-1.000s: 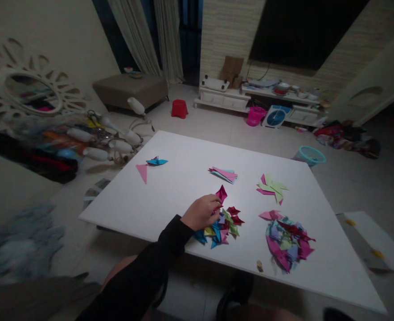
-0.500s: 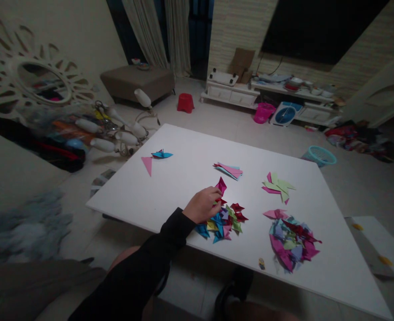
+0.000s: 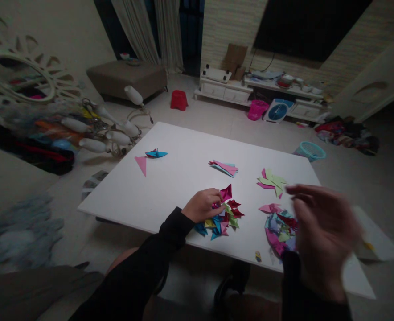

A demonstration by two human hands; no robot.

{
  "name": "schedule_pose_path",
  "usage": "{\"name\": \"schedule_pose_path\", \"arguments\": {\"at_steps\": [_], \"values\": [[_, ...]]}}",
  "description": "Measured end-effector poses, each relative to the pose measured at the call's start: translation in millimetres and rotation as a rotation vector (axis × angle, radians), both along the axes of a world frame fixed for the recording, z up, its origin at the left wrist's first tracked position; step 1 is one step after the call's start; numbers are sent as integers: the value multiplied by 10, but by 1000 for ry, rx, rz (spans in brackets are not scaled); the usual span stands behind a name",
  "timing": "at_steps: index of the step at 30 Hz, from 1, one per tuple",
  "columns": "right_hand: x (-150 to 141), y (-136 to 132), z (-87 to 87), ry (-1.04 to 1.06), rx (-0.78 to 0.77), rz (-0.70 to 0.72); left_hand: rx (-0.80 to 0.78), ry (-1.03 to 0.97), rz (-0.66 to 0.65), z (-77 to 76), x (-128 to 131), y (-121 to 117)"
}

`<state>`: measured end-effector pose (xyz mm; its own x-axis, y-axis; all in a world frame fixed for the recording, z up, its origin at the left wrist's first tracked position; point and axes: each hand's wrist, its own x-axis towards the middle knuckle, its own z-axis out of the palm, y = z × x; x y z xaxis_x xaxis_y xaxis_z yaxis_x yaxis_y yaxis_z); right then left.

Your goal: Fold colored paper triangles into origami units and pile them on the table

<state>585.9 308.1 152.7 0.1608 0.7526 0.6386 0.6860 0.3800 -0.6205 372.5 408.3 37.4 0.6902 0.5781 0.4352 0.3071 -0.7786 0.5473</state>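
My left hand (image 3: 205,205) is closed over the near middle of the white table (image 3: 178,156), its fingers pinching a magenta folded paper piece (image 3: 227,192). Beneath and beside it lies a pile of folded paper pieces (image 3: 224,228) in blue, yellow, red, green and pink, partly covered by the hand. Blurred by motion, my right hand (image 3: 324,232) hovers at the right with fingers apart and nothing visible in them. It hides part of a second pile of paper pieces (image 3: 274,236), mostly magenta, pale blue and green.
Flat folded paper strips (image 3: 224,168) lie mid-table, and green and magenta strips (image 3: 272,181) farther right. A blue paper crane (image 3: 157,154) and a pink paper triangle (image 3: 141,166) are at the left. A lamp (image 3: 118,137) stands beyond the left edge, a teal basket (image 3: 310,151) beyond the far right corner.
My right hand has come into view at the right, over the second pile. The magenta piece in my left hand has shifted right, slightly down, and turned. The view has swung a little.
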Motion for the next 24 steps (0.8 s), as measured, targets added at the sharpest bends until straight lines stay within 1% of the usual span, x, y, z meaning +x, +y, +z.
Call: {"name": "schedule_pose_path", "arguments": {"at_steps": [2,4,6,7,9,12,16,20,24], "values": [[-54,141,-156,-130,-71,21,19,24,-11,16,4,-9],[-95,285,-362,-278,-149,116,24,55,-13,27,4,-12],[-122,377,-537,-358,-202,210,6,82,-10,30,1,-7],[-133,398,-596,-384,-220,242,-7,94,-7,26,-2,-2],[-153,404,-654,-405,-228,261,-28,121,-2,9,-6,8],[-182,389,-669,-427,-235,264,-44,152,-10,-36,-14,22],[-186,410,-752,-511,-327,282,-58,155,-16,-75,-23,23],[-170,428,-887,-545,-370,282,-73,170,-26,-55,-16,8],[-152,427,-934,-556,-385,265,-69,174,-32,-24,18,0]]}}
